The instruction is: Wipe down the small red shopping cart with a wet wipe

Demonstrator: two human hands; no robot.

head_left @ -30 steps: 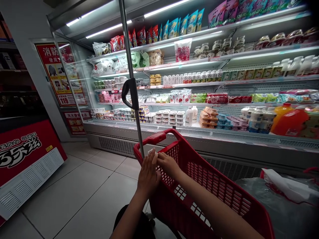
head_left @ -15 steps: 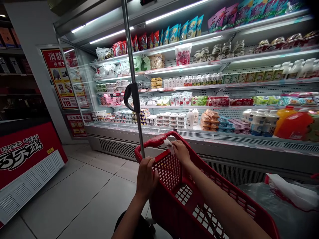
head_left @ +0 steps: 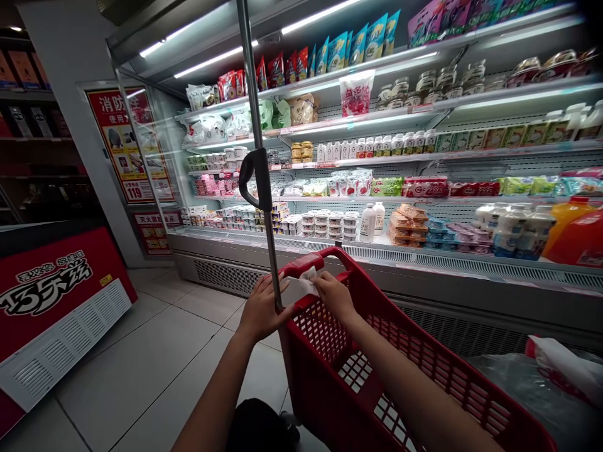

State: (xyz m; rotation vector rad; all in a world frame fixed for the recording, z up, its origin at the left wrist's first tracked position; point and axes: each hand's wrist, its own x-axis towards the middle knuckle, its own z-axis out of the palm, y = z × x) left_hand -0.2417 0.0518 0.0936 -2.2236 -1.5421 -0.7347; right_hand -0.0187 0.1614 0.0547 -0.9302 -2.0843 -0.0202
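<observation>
A red plastic shopping basket (head_left: 358, 383) on wheels stands in front of me, with a long metal pull rod (head_left: 252, 88) rising at its left corner and a black grip (head_left: 262, 182) partway up. My left hand (head_left: 261, 311) is closed around the basket's left corner rim beside the foot of the rod, thumb on the near side. In my right hand (head_left: 333, 296), a crumpled white wipe (head_left: 308, 279) is pinched against the red carry handle (head_left: 306, 262) at the basket's far end. The inside of the basket shows its slatted floor.
A lit dairy cooler (head_left: 377, 276) full of yogurt cups, bottles and pouches runs along the far side. A red freezer (head_left: 56, 307) stands left on the tiled floor (head_left: 155, 376). A clear plastic bag (head_left: 513, 383) with white and red lies at right.
My right hand has moved the wipe left along the basket handle. My left hand has shifted left and up at the corner, beside the rod. The view has shifted slightly.
</observation>
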